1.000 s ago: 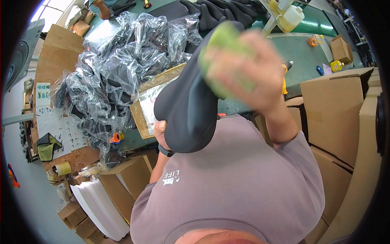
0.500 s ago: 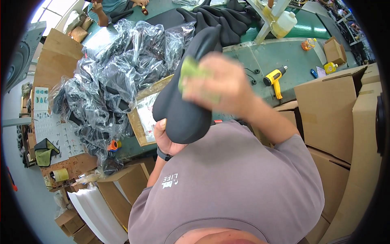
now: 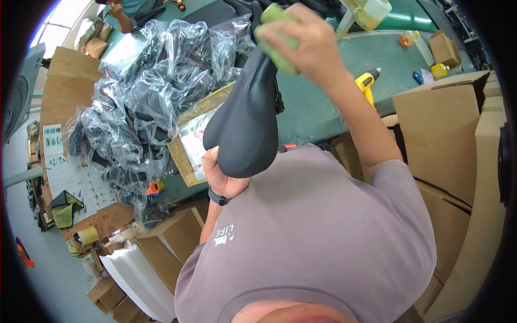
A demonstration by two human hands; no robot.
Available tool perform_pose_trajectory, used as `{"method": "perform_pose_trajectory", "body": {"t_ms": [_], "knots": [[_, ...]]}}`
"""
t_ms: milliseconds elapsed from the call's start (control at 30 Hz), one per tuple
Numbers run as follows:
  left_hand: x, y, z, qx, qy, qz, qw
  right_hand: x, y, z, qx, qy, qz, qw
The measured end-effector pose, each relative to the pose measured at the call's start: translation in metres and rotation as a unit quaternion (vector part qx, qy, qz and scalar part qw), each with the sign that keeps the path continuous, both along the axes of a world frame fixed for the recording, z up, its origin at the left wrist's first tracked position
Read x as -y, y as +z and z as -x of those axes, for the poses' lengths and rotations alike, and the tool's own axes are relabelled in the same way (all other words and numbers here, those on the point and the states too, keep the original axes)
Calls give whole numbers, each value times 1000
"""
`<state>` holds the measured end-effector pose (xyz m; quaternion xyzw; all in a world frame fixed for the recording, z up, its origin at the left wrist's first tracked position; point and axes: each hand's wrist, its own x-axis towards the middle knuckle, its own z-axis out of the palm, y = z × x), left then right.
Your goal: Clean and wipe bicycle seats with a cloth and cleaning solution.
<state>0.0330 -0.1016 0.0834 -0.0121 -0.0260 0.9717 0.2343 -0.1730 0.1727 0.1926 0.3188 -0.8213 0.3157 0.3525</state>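
A black bicycle saddle is held up in front of my chest, its wide rear end toward me and its narrow nose pointing away. My left hand grips the wide end from below, thumb on the edge and the other fingers hidden underneath. At the nose, my right hand holds a green cloth. The cloth covers the tip of the saddle; whether it presses on it there I cannot tell.
Saddles in clear plastic bags are heaped on the left of the green table. A yellow heat gun lies to the right, beyond cardboard boxes. An open carton sits below the saddle. Another person's hand shows at the far left.
My right hand has moved with the cloth from the middle of the saddle out to its nose. My left hand keeps its hold on the wide end.
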Motion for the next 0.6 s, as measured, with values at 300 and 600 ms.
{"method": "perform_pose_trajectory", "body": {"t_ms": [300,600], "knots": [[-5,-1,7,45,-8,-28,999,-4,-19,-1,29,6,28,999],[-6,-8,11,20,-7,0,1000,-8,-26,-9,56,16,55,997]]}}
